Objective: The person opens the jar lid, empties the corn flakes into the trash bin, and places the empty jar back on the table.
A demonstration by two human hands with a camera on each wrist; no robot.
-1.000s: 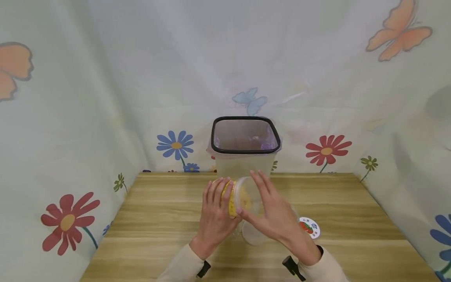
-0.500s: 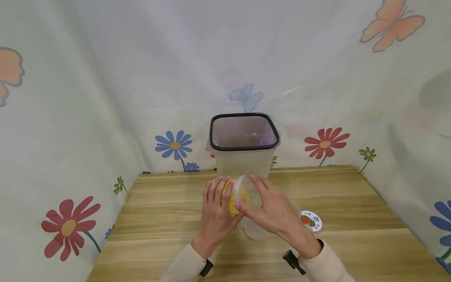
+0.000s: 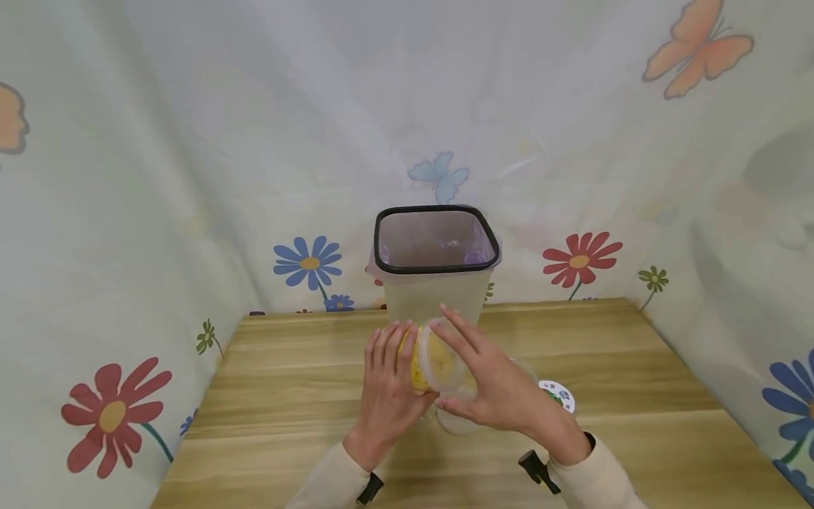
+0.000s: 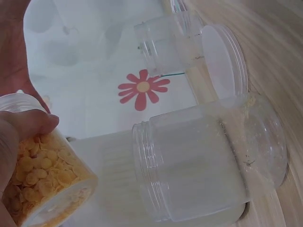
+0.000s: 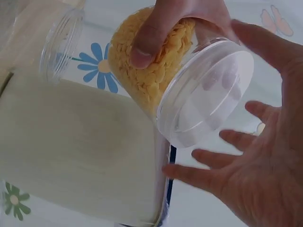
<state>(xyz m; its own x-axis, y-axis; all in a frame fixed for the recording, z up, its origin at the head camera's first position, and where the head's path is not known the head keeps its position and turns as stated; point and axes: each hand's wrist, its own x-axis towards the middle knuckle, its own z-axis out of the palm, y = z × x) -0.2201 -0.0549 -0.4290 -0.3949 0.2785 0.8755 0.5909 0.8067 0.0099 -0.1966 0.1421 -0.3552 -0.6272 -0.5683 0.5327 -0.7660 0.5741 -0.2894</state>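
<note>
My left hand [image 3: 388, 382] grips a clear plastic jar filled with yellow cereal flakes [image 5: 142, 90], tilted onto its side above the table. Its translucent screw lid [image 5: 208, 94] sits on the mouth end, facing right. Beside that lid is my right hand [image 3: 502, 382], thumb and fingers spread apart, with a gap between most fingers and the lid in the right wrist view. An uncapped clear jar [image 4: 199, 161] stands behind the hands, largely hidden in the head view. Another clear jar [image 4: 173, 45] and a loose white lid [image 4: 222, 61] are near it on the table.
A pale bin [image 3: 435, 297] with a black rim and a purplish liner stands at the back of the wooden table [image 3: 286, 410]. Right of my right wrist lies a round printed disc [image 3: 558, 396]. A flowered curtain [image 3: 305, 106] encloses the back and sides.
My right hand's fingers were closed in round the lid half a second ago and have since spread away from it. The left hand keeps its hold on the jar. The head view shifted slightly.
</note>
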